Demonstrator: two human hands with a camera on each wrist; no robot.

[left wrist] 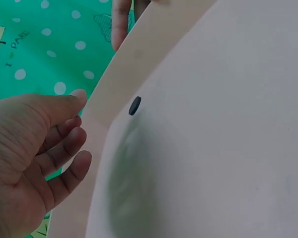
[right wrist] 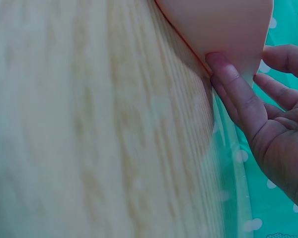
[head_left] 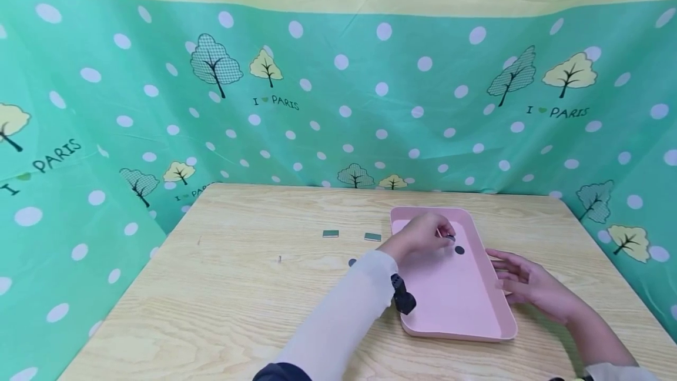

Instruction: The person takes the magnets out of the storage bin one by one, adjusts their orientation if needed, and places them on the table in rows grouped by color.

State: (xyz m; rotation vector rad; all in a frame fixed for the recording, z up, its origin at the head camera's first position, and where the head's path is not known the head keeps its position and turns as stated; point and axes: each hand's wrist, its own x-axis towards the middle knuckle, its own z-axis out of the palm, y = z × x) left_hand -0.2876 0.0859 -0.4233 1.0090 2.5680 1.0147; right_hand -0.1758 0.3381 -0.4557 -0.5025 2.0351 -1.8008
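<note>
My left hand (head_left: 425,233) is over the far part of a pink tray (head_left: 444,304) and pinches a small black disc (head_left: 451,238) at its fingertips. In the left wrist view my left hand (left wrist: 44,148) hides that disc. Close by, another black disc (head_left: 459,250) lies on the tray floor; the left wrist view shows this disc (left wrist: 134,105) near a wall. My right hand (head_left: 534,287) rests against the tray's right side from outside. In the right wrist view the fingers (right wrist: 241,94) touch the outer wall, mostly extended.
Two dark green rectangular pieces, one (head_left: 330,233) left of the other (head_left: 372,237), lie on the wooden table (head_left: 211,304) left of the tray. A dark round piece (head_left: 352,262) sits partly behind the left sleeve. A patterned green cloth (head_left: 317,93) hangs behind the table.
</note>
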